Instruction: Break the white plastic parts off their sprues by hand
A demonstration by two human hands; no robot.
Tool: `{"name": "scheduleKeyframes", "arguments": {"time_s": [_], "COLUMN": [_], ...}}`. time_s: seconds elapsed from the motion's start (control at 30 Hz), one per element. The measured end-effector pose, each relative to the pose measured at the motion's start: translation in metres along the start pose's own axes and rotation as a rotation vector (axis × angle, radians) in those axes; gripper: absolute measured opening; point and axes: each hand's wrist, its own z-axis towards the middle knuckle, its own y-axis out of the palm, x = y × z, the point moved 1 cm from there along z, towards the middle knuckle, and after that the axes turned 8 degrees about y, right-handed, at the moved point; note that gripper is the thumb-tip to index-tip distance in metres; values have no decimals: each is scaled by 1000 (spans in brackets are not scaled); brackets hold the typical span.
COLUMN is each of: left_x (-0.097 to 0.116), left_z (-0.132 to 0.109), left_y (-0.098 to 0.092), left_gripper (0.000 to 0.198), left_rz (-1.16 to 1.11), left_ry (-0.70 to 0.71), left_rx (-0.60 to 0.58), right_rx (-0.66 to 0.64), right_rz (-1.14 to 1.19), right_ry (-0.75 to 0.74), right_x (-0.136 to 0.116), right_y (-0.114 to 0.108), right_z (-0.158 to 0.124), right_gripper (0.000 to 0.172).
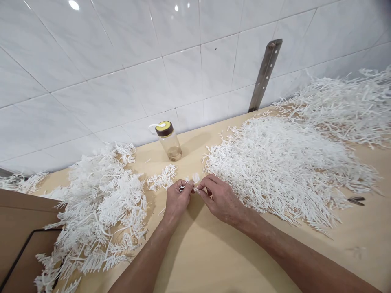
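My left hand [179, 199] is closed on a small white branched plastic piece [196, 178], whose tips stick up past the thumb. Close beside it, my right hand [218, 197] pinches thumb and forefinger together at a thin white end of what looks like the same piece. Both hands are just above the table, and the fingers hide most of the piece. A small heap of short white sprigs [163, 178] lies just beyond my left hand. To the right spreads a large pile of thin white stems [284, 167].
A clear bottle [170, 142] with a dark and yellow lid stands near the tiled wall. Left is a tall heap of white branched pieces [104, 207] beside a cardboard box [24, 236]. A metal bracket [265, 75] leans at the wall. A small dark tool [356, 200] lies far right.
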Motion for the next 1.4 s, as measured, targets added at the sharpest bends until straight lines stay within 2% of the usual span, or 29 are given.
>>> {"name": "scheduleKeyframes", "arguments": {"time_s": [0.2, 0.33, 0.47, 0.57, 0.73, 0.87, 1.07, 1.4], "left_x": [-2, 6, 10, 7, 4, 3, 2, 4], "left_z": [2, 1, 2, 3, 3, 2, 2, 0], "left_y": [-1, -3, -6, -7, -6, -5, -4, -4], "left_gripper": [44, 46, 37, 38, 44, 44, 42, 51], "left_rz": [-97, -225, -304, -285, -264, -314, -393, -273], "left_ry": [-51, -142, -138, -136, -144, -154, -187, -178], "left_rx": [-2, -136, -259, -306, -271, -272, -231, -280], "right_rx": [-94, -155, -199, -209, -245, -273, -237, -258], "right_rz": [65, 247, 404, 515, 657, 608, 484, 669], "right_ry": [294, 462, 561, 589, 602, 592, 534, 563], "right_x": [3, 4, 3, 5, 9, 8, 7, 11], "right_y": [-2, -5, -6, -5, -4, -6, -7, -7], "right_z": [4, 6, 6, 6, 7, 8, 8, 8], "right_gripper": [10, 15, 23, 26, 31, 31, 28, 30]}}
